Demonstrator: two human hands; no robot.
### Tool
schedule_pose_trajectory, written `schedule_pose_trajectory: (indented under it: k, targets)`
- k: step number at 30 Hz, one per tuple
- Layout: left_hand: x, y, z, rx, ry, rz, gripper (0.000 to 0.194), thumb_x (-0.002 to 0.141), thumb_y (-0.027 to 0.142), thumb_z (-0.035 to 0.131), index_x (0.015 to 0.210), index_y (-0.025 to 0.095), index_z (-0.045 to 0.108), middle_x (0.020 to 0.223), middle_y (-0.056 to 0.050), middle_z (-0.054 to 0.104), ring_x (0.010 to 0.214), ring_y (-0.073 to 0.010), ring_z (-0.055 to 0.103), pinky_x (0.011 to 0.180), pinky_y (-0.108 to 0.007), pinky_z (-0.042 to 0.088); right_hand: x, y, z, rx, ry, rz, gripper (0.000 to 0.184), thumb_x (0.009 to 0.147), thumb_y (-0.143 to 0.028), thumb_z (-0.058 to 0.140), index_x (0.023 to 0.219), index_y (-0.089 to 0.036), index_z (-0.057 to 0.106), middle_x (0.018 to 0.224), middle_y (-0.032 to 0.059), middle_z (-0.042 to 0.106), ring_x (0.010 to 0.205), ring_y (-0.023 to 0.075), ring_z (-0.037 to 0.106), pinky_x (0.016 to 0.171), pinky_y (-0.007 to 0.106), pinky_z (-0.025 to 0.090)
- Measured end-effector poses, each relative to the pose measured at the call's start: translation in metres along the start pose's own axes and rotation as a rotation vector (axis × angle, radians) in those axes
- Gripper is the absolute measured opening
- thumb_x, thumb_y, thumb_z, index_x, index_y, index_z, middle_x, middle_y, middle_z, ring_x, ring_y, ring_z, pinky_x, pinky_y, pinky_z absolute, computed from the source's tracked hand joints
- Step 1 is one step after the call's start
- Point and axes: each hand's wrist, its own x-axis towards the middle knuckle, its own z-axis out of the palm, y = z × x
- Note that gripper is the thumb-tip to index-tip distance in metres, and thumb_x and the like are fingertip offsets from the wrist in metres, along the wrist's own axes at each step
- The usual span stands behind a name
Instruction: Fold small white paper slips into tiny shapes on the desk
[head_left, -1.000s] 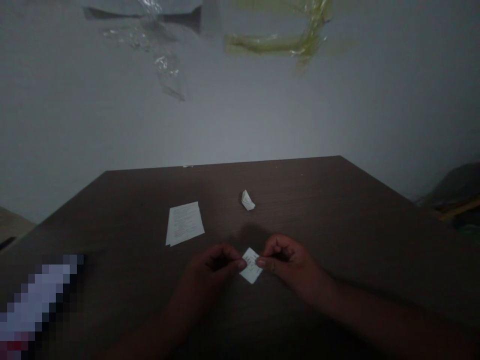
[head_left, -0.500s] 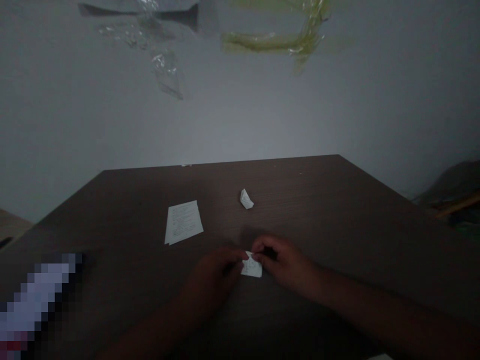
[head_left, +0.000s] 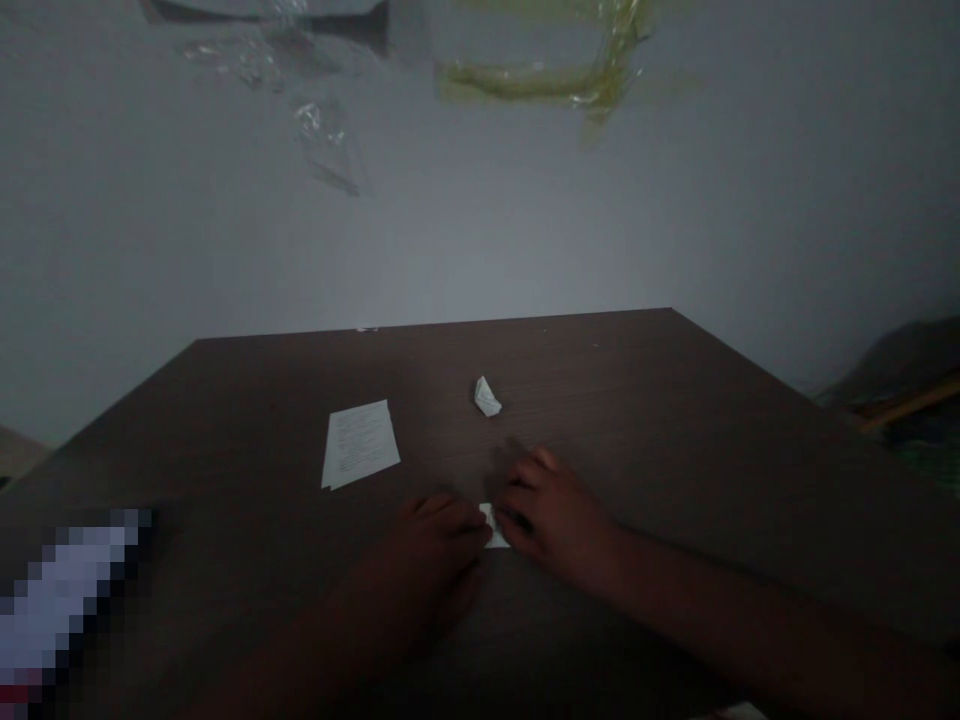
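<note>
A small folded piece of white paper [head_left: 495, 532] lies low on the table between my two hands, largely covered by fingers. My left hand [head_left: 442, 540] is closed at its left edge, thumb and fingertips on the paper. From the right, my right hand [head_left: 551, 510] curls over it, with fingertips on its right side. Farther back sits a folded, crumpled bit of white paper [head_left: 487, 397]. To the left are flat sheets of printed paper [head_left: 361, 445], stacked slightly askew.
The dark brown wooden table [head_left: 262, 380] reaches a grey wall [head_left: 487, 220] bearing clear and yellowish tape [head_left: 532, 85]. At the left front lies a pixelated object [head_left: 67, 600]. Dark items [head_left: 907, 390] stand beyond the table's right edge, and a pale corner [head_left: 742, 711] shows at the bottom.
Both hands have moved over the small paper and now cover more of it. My right hand's fingers have shifted from a pinch at its top to its right side. The view has shifted slightly.
</note>
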Motion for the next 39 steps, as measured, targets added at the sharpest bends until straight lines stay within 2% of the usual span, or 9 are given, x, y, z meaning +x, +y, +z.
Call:
schedule_pose_trajectory:
  k: [3,7,14,24,29,31,34,37,39]
  targets:
    - [-0.004,-0.001,-0.002,0.005,-0.063,0.023,0.033,0.094,0.007,0.065,0.12,0.021,0.08,0.123,-0.006,0.08,0.118,-0.0306,0.073,0.106,-0.049,0.054,-0.003,-0.002,0.001,-0.005,-0.02,0.012,0.015,0.101,-0.032,0.081,0.107,-0.019,0.084,0.11,0.0119,0.075,0.116,0.0365,0.062,0.101,0.054,0.055]
    - [-0.009,0.002,-0.004,0.043,-0.07,0.03,0.036,0.092,0.01,0.068,0.123,0.023,0.078,0.127,-0.005,0.08,0.12,-0.0315,0.073,0.108,-0.051,0.051,-0.005,-0.003,-0.001,-0.005,-0.05,0.0,0.02,0.102,-0.035,0.08,0.111,-0.019,0.083,0.116,0.0134,0.075,0.119,0.038,0.061,0.101,0.056,0.055]
    - [-0.014,0.004,-0.015,0.096,-0.139,0.025,0.034,0.094,0.013,0.066,0.123,0.025,0.08,0.139,-0.008,0.08,0.128,-0.0339,0.071,0.109,-0.051,0.05,-0.001,0.012,-0.009,0.118,-0.062,0.084,0.022,0.1,-0.037,0.086,0.115,-0.022,0.081,0.121,0.0113,0.072,0.118,0.0339,0.061,0.104,0.052,0.05]
    - [-0.011,0.005,-0.01,0.143,-0.187,-0.029,0.042,0.089,0.016,0.073,0.129,0.027,0.079,0.147,-0.009,0.076,0.134,-0.0382,0.069,0.107,-0.054,0.05,0.01,0.037,-0.009,0.317,-0.065,0.125,0.009,0.096,-0.022,0.085,0.105,-0.024,0.082,0.115,0.0068,0.072,0.118,0.0275,0.065,0.105,0.045,0.049]
    - [-0.013,0.008,-0.005,0.147,-0.159,-0.011,0.055,0.091,0.018,0.072,0.145,0.027,0.072,0.154,-0.012,0.071,0.14,-0.0393,0.064,0.112,-0.058,0.049,0.011,0.04,-0.015,0.398,0.009,0.146,0.012,0.101,-0.013,0.07,0.099,-0.02,0.079,0.101,0.0051,0.072,0.1,0.0219,0.069,0.091,0.037,0.054]
    - [-0.013,0.012,-0.002,0.154,-0.135,-0.031,0.059,0.092,0.021,0.072,0.151,0.027,0.068,0.154,-0.014,0.07,0.141,-0.0405,0.063,0.114,-0.059,0.049,0.007,0.034,-0.018,0.356,-0.006,0.077,0.015,0.103,-0.013,0.067,0.102,-0.02,0.08,0.101,0.0059,0.072,0.099,0.0221,0.07,0.09,0.036,0.055]
    - [-0.011,0.02,0.0,0.165,-0.133,-0.076,0.061,0.094,0.023,0.07,0.155,0.028,0.065,0.153,-0.014,0.071,0.14,-0.0406,0.063,0.114,-0.062,0.051,-0.001,0.019,-0.023,0.178,-0.169,-0.114,0.02,0.104,-0.015,0.068,0.116,-0.021,0.083,0.11,0.0093,0.075,0.103,0.0256,0.07,0.096,0.041,0.055]
    - [-0.009,0.025,0.001,0.172,-0.162,-0.096,0.06,0.095,0.025,0.07,0.155,0.026,0.064,0.154,-0.016,0.07,0.14,-0.0433,0.063,0.113,-0.067,0.051,-0.009,0.005,-0.028,-0.011,-0.227,-0.142,0.024,0.106,-0.018,0.067,0.123,-0.02,0.084,0.114,0.0133,0.075,0.109,0.0318,0.069,0.102,0.05,0.054]
    - [-0.008,0.026,0.002,0.174,-0.159,-0.089,0.06,0.096,0.028,0.071,0.155,0.025,0.064,0.152,-0.017,0.07,0.14,-0.0443,0.063,0.114,-0.068,0.051,-0.011,0.001,-0.03,-0.081,-0.237,-0.113,0.028,0.106,-0.021,0.068,0.129,-0.023,0.084,0.115,0.0145,0.074,0.111,0.0352,0.066,0.099,0.053,0.055]
